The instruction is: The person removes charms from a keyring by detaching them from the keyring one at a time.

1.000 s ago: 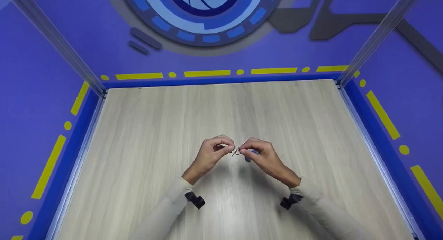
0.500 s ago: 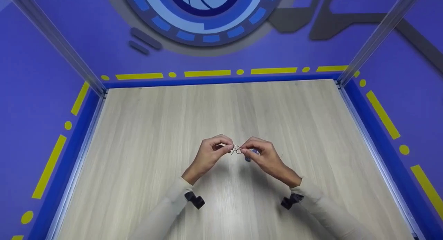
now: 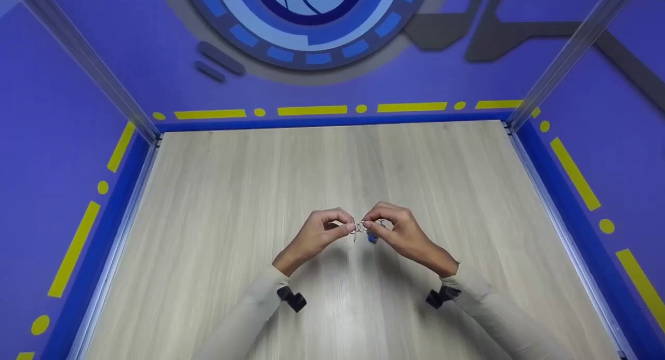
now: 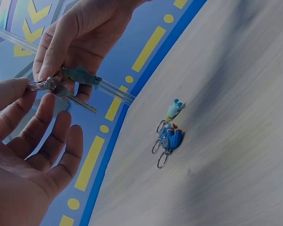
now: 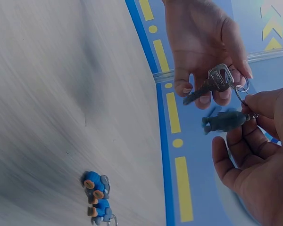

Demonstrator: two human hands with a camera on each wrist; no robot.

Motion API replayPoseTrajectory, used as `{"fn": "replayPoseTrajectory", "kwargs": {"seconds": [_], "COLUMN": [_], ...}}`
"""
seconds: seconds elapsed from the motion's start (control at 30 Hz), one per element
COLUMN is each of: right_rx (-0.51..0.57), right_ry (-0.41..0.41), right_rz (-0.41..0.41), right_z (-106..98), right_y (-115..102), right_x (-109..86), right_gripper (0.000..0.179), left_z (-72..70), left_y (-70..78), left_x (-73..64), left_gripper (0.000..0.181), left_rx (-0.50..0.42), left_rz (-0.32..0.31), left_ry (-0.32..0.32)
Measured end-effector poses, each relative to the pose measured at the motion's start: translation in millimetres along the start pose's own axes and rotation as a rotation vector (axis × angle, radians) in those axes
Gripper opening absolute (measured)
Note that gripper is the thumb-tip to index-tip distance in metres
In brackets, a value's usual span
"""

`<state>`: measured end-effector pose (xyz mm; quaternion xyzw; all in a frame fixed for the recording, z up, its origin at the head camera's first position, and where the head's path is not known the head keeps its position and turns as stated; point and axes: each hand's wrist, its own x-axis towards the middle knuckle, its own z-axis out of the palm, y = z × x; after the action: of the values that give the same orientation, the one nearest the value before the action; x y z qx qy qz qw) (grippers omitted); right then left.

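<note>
Both hands meet fingertip to fingertip above the table. My left hand (image 3: 316,236) pinches a metal split ring (image 5: 245,84) with a silver key (image 5: 217,80) on it. Across from it, my right hand (image 3: 404,238) pinches the ring end of a keychain with a small teal-grey figure (image 5: 226,121). The figure dangles below the right fingers, close beside the key. The rings overlap between the two hands, and I cannot tell whether they are linked.
Several more figure keychains lie on the wood-grain table (image 3: 249,183) beneath the hands: a light blue one (image 4: 174,109) and blue ones (image 5: 101,207) with metal rings. Blue-purple walls (image 3: 332,95) enclose the table's back and sides.
The right hand has drawn slightly up and to the right, while the left has shifted a little right and down. The key between them now hangs more upright.
</note>
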<state>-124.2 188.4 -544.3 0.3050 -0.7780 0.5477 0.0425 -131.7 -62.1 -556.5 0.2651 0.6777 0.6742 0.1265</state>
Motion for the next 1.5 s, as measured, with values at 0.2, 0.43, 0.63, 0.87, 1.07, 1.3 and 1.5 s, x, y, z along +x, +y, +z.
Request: {"fn": "replayPoseTrajectory", "kwargs": {"seconds": [0.2,0.43,0.63,0.87,1.07,1.3,1.5], "right_rx": [-0.021,-0.022,-0.050,-0.087,-0.102,-0.171,-0.276], "right_ry": [-0.016,-0.040,-0.049,-0.085,-0.099,-0.171,-0.195], "right_rz": [0.014,-0.004,-0.003,-0.001,-0.026,-0.102,-0.135], "right_z": [-4.3,-6.3,-6.9,-7.4,-6.7,-8.2,-9.5], "right_y": [-1.5,1.5,1.2,-0.2,-1.5,-2.7,-1.6], "right_x": [0.5,0.5,1.1,1.2,2.8,5.7,7.6], "right_gripper": [0.014,0.009,0.006,0.007,0.007,0.005,0.013], "left_z": [-1.5,-1.5,-0.6,0.9,1.7,2.6,-0.7], "left_y": [-2.2,-4.2,-2.9,-2.9,0.8,-0.5,-4.4], "left_x": [0.6,-1.8,-2.0,1.6,0.9,1.1,2.2], "left_gripper": [0.017,0.013,0.017,0.019,0.020,0.021,0.018], "left_rx": [-0.008,-0.018,-0.020,0.009,0.085,0.152,0.191], "left_rz": [0.026,0.030,-0.005,-0.011,-0.034,-0.049,-0.037], "left_ry": [0.038,0.068,0.020,-0.037,-0.086,-0.113,-0.095]}}
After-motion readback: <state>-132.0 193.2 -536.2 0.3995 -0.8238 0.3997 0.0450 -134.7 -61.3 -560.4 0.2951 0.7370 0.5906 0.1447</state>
